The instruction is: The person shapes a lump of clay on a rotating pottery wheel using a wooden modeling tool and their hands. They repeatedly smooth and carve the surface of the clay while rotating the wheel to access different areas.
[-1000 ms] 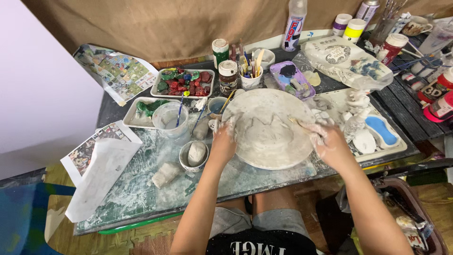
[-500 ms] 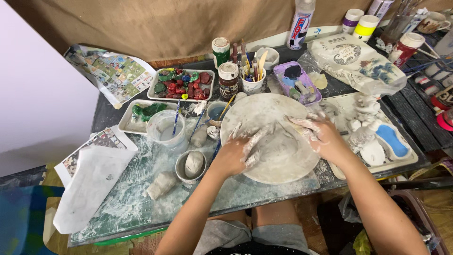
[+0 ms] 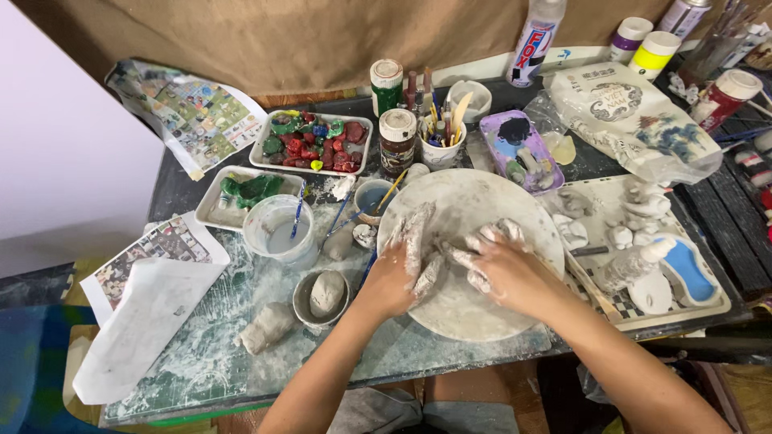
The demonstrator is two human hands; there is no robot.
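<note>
Together, the left hand and right hand are pressing, fingers spread, on the round plate near the tabletop's front edge, holding nothing; a small bowl and cup are crowding its left.

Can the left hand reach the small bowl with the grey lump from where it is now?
Probably yes. The left hand rests on the round plate, and the small bowl sits just beside its wrist, with nothing standing between them.

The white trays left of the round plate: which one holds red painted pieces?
The far tray, by the brown-lidded jar, holds red, green and blue pieces. The nearer tray has only green ones.
</note>
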